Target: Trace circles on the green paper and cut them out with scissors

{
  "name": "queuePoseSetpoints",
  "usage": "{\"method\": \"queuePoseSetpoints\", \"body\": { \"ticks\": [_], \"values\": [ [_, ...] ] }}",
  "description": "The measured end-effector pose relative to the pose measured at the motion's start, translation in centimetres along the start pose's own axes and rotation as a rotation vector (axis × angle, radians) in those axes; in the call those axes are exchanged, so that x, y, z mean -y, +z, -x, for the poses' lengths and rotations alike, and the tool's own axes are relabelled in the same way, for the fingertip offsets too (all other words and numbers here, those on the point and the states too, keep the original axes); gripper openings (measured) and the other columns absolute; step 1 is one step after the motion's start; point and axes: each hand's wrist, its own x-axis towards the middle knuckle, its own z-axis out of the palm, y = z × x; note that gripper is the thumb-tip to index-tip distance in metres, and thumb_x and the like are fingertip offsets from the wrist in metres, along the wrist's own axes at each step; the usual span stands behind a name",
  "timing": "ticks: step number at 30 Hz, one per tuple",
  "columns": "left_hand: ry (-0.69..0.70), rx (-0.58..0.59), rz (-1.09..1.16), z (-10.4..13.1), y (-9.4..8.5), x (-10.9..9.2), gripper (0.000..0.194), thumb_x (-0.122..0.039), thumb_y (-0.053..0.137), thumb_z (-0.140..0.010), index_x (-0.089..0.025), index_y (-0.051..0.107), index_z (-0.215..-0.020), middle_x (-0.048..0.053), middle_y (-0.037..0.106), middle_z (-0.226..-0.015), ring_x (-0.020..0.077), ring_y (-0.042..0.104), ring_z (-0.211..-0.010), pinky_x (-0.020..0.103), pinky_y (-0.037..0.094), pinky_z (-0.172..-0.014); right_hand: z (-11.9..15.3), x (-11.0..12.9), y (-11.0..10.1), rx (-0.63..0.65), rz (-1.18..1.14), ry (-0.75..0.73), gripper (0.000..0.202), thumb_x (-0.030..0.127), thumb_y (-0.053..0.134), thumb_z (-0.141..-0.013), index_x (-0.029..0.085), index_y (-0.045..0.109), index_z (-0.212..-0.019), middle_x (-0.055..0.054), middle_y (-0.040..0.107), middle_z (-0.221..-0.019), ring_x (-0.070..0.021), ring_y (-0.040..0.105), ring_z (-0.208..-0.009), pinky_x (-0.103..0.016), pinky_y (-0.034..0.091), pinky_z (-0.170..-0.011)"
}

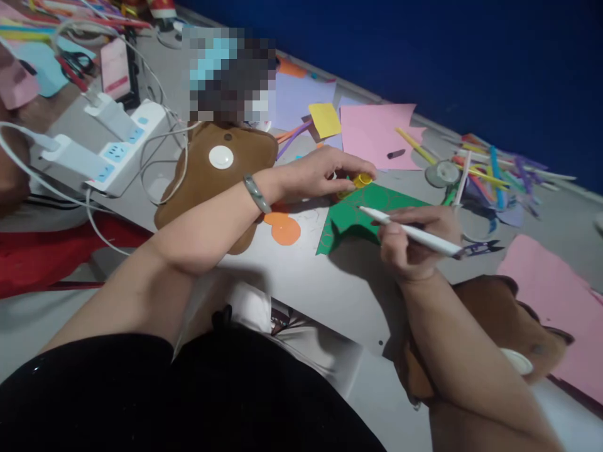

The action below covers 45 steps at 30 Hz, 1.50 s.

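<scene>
A green sheet [351, 229] with circles drawn on it lies on the white table [311, 282]. At its upper left edge my left hand [325, 172] pinches a small round yellow object [362, 181] between thumb and fingers. My right hand [417, 242] is closed around a white pen [409, 232], whose tip points at the sheet's drawn lines; whether it touches the paper cannot be made out. Orange paper circles [286, 231] lie to the left of the green sheet, below my left wrist.
Brown pouches [221, 201] sit under both forearms. A white power strip [136, 135] with cables is at left. Pink paper [372, 135], a tape roll [443, 174], small scissors [483, 248] and coloured strips [522, 172] lie beyond. A person's blurred head is at the top.
</scene>
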Motion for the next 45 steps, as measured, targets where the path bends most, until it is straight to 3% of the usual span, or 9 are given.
{"method": "queuePoseSetpoints", "body": {
  "ticks": [2, 7, 11, 16, 20, 28, 36, 41, 45],
  "values": [
    [0.001, -0.009, 0.01, -0.1, 0.0, 0.1, 0.036, -0.021, 0.073, -0.095, -0.02, 0.08, -0.13, 0.007, 0.084, -0.115, 0.0226, 0.078, -0.107, 0.035, 0.062, -0.102, 0.1, 0.4, 0.1, -0.013, 0.035, -0.012, 0.03, 0.053, 0.053, -0.089, 0.027, 0.066, -0.089, -0.01, 0.073, -0.077, -0.0279, 0.071, -0.066, -0.044, 0.059, -0.066],
    [0.006, -0.013, -0.002, 0.0, 0.1, -0.5, 0.038, -0.013, 0.069, -0.095, -0.018, 0.081, -0.13, 0.007, 0.085, -0.118, 0.0209, 0.077, -0.114, 0.032, 0.06, -0.106, -0.6, 1.5, 0.9, 0.201, 0.103, 0.01, 0.027, 0.053, 0.054, -0.087, 0.03, 0.067, -0.085, -0.01, 0.077, -0.082, -0.0273, 0.074, -0.072, -0.042, 0.059, -0.069],
    [0.032, -0.009, -0.049, 0.0, 0.0, -1.3, 0.044, -0.005, 0.065, -0.092, -0.013, 0.08, -0.133, 0.009, 0.085, -0.123, 0.0181, 0.079, -0.11, 0.029, 0.06, -0.103, -1.0, 1.8, 1.4, 0.26, 0.11, 0.005, 0.026, 0.049, 0.053, -0.09, 0.029, 0.069, -0.087, -0.01, 0.081, -0.086, -0.0278, 0.077, -0.076, -0.041, 0.059, -0.074],
    [-0.101, 0.008, -0.148, -0.2, -0.4, -2.9, 0.043, -0.007, 0.064, -0.096, -0.02, 0.08, -0.133, -0.003, 0.086, -0.119, 0.0113, 0.08, -0.104, 0.018, 0.06, -0.098, -1.0, 1.8, 1.6, 0.31, 0.133, 0.02, 0.022, 0.044, 0.056, -0.09, 0.028, 0.071, -0.09, -0.011, 0.082, -0.091, -0.0299, 0.078, -0.082, -0.043, 0.059, -0.078],
    [-0.151, 0.014, -0.189, -0.3, -0.5, -4.0, 0.042, -0.003, 0.066, -0.096, -0.02, 0.08, -0.132, -0.004, 0.086, -0.117, 0.009, 0.08, -0.103, 0.014, 0.059, -0.093, -1.2, 1.9, 1.7, 0.334, 0.123, 0.021, 0.02, 0.041, 0.056, -0.091, 0.028, 0.071, -0.091, -0.012, 0.082, -0.093, -0.0292, 0.079, -0.086, -0.042, 0.059, -0.078],
    [-0.083, -0.003, -0.174, -0.2, -0.1, -2.6, 0.043, -0.003, 0.067, -0.096, -0.019, 0.08, -0.133, 0.0, 0.086, -0.115, 0.0111, 0.078, -0.096, 0.022, 0.06, -0.089, -1.5, 2.4, 1.6, 0.378, 0.139, 0.032, 0.014, 0.037, 0.057, -0.089, 0.029, 0.068, -0.089, -0.01, 0.082, -0.092, -0.028, 0.077, -0.085, -0.041, 0.058, -0.077],
    [-0.023, 0.016, -0.146, -0.3, -0.4, -1.2, 0.041, -0.008, 0.067, -0.095, -0.02, 0.081, -0.131, 0.001, 0.085, -0.118, 0.0135, 0.076, -0.1, 0.025, 0.059, -0.094, -1.3, 2.4, 1.7, 0.292, 0.143, 0.059, 0.016, 0.04, 0.056, -0.088, 0.028, 0.066, -0.086, -0.009, 0.081, -0.087, -0.0271, 0.075, -0.08, -0.04, 0.058, -0.077],
    [0.072, -0.021, -0.097, -0.1, -0.3, -0.3, 0.047, -0.005, 0.07, -0.09, -0.02, 0.081, -0.132, 0.003, 0.085, -0.12, 0.0197, 0.078, -0.105, 0.032, 0.06, -0.099, -1.2, 1.7, 1.7, 0.126, 0.121, 0.12, 0.018, 0.04, 0.054, -0.09, 0.027, 0.066, -0.091, -0.009, 0.078, -0.085, -0.0264, 0.074, -0.076, -0.041, 0.058, -0.075],
    [0.046, -0.056, -0.039, 0.1, -0.1, 0.1, 0.04, -0.009, 0.073, -0.09, -0.021, 0.083, -0.127, 0.004, 0.085, -0.112, 0.0217, 0.079, -0.102, 0.035, 0.062, -0.098, -1.4, 1.0, 1.7, 0.06, 0.012, 0.197, 0.018, 0.043, 0.054, -0.095, 0.028, 0.065, -0.094, -0.007, 0.076, -0.079, -0.0253, 0.07, -0.069, -0.042, 0.058, -0.073]
  ]
}}
